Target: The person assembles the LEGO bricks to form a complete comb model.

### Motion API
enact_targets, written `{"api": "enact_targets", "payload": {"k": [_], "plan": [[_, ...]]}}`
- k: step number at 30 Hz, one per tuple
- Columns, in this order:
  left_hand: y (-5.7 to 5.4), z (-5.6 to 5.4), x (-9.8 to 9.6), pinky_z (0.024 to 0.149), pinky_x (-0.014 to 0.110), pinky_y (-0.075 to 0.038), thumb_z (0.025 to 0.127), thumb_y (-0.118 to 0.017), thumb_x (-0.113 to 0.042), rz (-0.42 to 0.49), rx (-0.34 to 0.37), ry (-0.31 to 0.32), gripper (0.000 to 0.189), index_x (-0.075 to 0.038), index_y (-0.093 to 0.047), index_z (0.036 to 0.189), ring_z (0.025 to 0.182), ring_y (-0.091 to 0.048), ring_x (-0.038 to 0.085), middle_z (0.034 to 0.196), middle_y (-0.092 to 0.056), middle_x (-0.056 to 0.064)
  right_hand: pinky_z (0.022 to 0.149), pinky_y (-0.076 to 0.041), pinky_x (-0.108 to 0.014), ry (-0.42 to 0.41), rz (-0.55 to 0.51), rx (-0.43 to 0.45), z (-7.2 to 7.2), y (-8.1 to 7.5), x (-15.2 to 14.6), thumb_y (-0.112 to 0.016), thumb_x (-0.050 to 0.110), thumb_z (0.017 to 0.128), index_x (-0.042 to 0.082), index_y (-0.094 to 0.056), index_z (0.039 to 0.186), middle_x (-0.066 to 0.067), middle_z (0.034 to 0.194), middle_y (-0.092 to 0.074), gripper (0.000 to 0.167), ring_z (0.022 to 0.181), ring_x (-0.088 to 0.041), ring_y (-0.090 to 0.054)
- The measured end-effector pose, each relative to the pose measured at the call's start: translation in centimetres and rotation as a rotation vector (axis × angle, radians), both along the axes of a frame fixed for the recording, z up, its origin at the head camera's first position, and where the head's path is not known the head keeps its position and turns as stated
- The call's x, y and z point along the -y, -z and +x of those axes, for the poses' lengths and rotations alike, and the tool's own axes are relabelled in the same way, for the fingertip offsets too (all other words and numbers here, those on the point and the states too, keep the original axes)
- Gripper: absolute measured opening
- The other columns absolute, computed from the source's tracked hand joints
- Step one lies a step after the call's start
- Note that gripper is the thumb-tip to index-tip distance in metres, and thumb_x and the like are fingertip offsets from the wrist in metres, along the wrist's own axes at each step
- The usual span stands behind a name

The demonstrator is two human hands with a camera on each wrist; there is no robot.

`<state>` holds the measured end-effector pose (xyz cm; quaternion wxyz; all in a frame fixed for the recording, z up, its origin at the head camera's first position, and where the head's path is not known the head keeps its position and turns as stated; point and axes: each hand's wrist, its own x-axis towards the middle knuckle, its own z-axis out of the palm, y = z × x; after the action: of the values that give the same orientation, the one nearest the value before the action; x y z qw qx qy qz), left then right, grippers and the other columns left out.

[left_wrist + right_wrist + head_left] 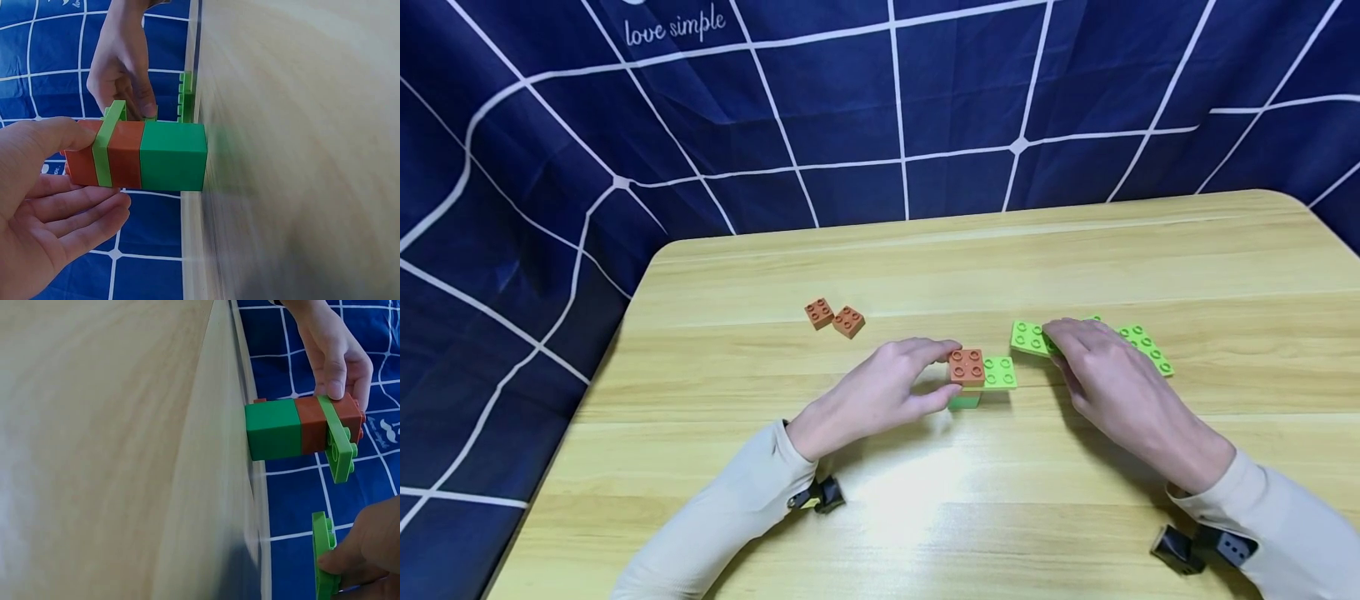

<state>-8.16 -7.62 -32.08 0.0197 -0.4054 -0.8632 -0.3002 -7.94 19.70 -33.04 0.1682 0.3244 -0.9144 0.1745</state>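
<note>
A small stack of toy bricks stands on the table: a dark green brick (173,156) at the bottom, an orange brick (124,154), a light green plate (1000,373) jutting out to the right, and a top orange brick (966,367). My left hand (887,387) pinches that top brick from the left, thumb and forefinger at its sides. To the right of the stack, my right hand (1112,396) grips a second light green plate (1028,337), raised off the table. Its fingers hide the far end of this plate.
Behind the right hand lies another light green studded plate (1146,348), partly covered. Two loose orange bricks (849,322) lie side by side farther back on the left of the wooden table (737,367). A blue gridded cloth (835,108) hangs behind the table.
</note>
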Motion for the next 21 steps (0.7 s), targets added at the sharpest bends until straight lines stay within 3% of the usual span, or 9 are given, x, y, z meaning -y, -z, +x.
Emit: {"api": "enact_targets", "payload": {"k": [8,21], "plan": [[0.13,0.01,-0.02,0.095,0.02,-0.048,0.093,-0.065,-0.021,-0.003,-0.001,-0.003,0.043,0.005,-0.057,0.127,0.109,-0.064,0.023,0.12,-0.065,0.017,0.096,-0.043,-0.062,-0.008,0.021,0.002,0.23,-0.17,-0.06,-0.068,-0.013,0.074,-0.015,-0.056,0.118,-0.034,0.113,-0.06,0.046,0.107,-0.051,-0.056],[-0.04,0.04,-0.05,0.095,0.02,-0.049,0.094,-0.063,-0.024,-0.018,0.005,-0.007,0.044,0.005,-0.057,0.127,0.108,-0.064,0.023,0.119,-0.066,0.016,0.094,-0.045,-0.062,-0.028,0.028,-0.006,0.35,-0.42,0.05,-0.069,-0.017,0.069,-0.015,-0.056,0.116,-0.033,0.113,-0.06,0.049,0.107,-0.051,-0.056]]}}
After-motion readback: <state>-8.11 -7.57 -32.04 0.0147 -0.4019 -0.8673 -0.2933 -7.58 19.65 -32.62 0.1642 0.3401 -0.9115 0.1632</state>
